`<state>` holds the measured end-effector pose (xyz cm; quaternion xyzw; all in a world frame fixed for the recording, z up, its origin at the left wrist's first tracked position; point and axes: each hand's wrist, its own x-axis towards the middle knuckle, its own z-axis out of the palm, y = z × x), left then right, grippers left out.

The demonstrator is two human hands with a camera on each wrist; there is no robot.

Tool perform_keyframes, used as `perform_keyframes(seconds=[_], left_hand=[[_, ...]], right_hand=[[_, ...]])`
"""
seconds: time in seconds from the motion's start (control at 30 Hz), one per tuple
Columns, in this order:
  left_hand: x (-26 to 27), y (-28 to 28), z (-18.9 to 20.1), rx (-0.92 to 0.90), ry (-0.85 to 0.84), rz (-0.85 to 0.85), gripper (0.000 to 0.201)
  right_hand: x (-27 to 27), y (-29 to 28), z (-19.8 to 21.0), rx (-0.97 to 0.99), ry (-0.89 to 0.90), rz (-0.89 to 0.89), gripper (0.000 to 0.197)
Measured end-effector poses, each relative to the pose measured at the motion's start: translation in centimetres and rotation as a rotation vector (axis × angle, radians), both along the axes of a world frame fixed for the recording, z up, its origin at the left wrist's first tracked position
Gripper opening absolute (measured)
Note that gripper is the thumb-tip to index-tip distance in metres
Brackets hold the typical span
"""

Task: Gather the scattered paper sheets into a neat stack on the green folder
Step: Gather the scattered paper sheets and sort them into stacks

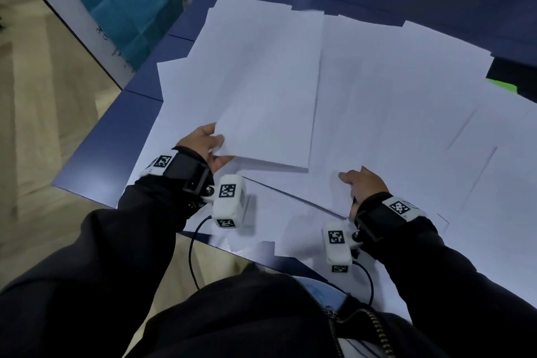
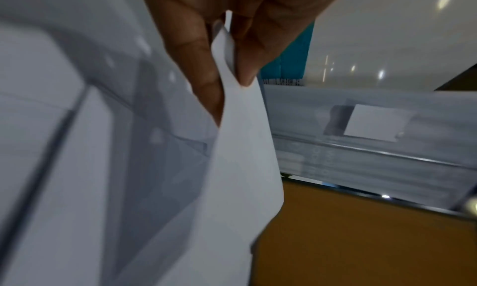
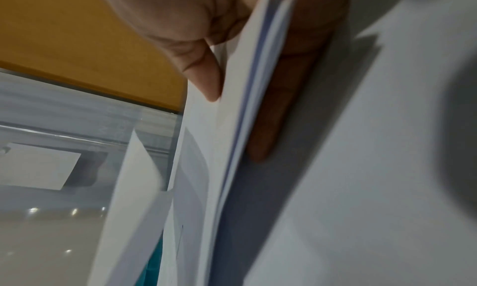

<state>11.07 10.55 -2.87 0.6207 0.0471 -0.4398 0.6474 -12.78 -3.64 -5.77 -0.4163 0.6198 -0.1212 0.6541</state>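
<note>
Several white paper sheets (image 1: pixel 392 90) lie fanned and overlapping across the blue table (image 1: pixel 110 139). My left hand (image 1: pixel 218 148) pinches the near left corner of a small lifted stack of sheets (image 1: pixel 261 90); the left wrist view shows thumb and finger (image 2: pixel 201 52) clamped on that paper corner (image 2: pixel 242 127). My right hand (image 1: pixel 353 183) is at the near edge of the right-hand sheets. In the right wrist view its thumb (image 3: pixel 206 80) lies on one side of a few sheets (image 3: pixel 232 111) and its fingers on the other. A sliver of green folder (image 1: pixel 502 86) peeks out at the far right, mostly covered by paper.
A dark object (image 1: pixel 514 71) sits beside the folder at the right edge. The table's left edge drops to a wooden floor (image 1: pixel 43 96). A white board with a teal panel (image 1: pixel 130 3) leans at the far left. Wrist-camera cables (image 1: pixel 194 241) hang near my body.
</note>
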Motion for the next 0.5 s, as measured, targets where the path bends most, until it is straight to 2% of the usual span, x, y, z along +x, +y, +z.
perform_keyframes(seconds=[0.07, 0.17, 0.3, 0.33, 0.37, 0.4, 0.5], left_hand=[[0.3, 0.9, -1.2, 0.087, -0.012, 0.001, 0.038], [0.3, 1.5, -1.9, 0.171, -0.080, -0.023, 0.031], [-1.3, 0.6, -1.8, 0.307, -0.278, -0.273, 0.034], [-1.7, 0.3, -1.7, 0.331, -0.310, -0.338, 0.037], [-2.1, 0.0, -1.6, 0.356, -0.341, -0.395, 0.040], [-2.5, -0.4, -1.6, 0.382, -0.378, -0.446, 0.043], [-3.4, -1.0, -1.7, 0.474, -0.547, -0.625, 0.055]], right_hand=[[-0.1, -0.1, 0.0, -0.006, -0.005, 0.011, 0.019], [-0.1, -0.1, 0.0, 0.016, -0.012, -0.007, 0.013], [0.2, 0.2, 0.4, 0.047, -0.045, -0.065, 0.013], [0.1, 0.1, 0.3, 0.046, -0.040, -0.082, 0.030], [0.1, 0.0, 0.2, 0.040, -0.034, -0.074, 0.033], [0.1, 0.0, 0.0, 0.033, -0.046, -0.091, 0.017], [0.1, -0.1, -0.1, 0.047, -0.067, -0.151, 0.016]])
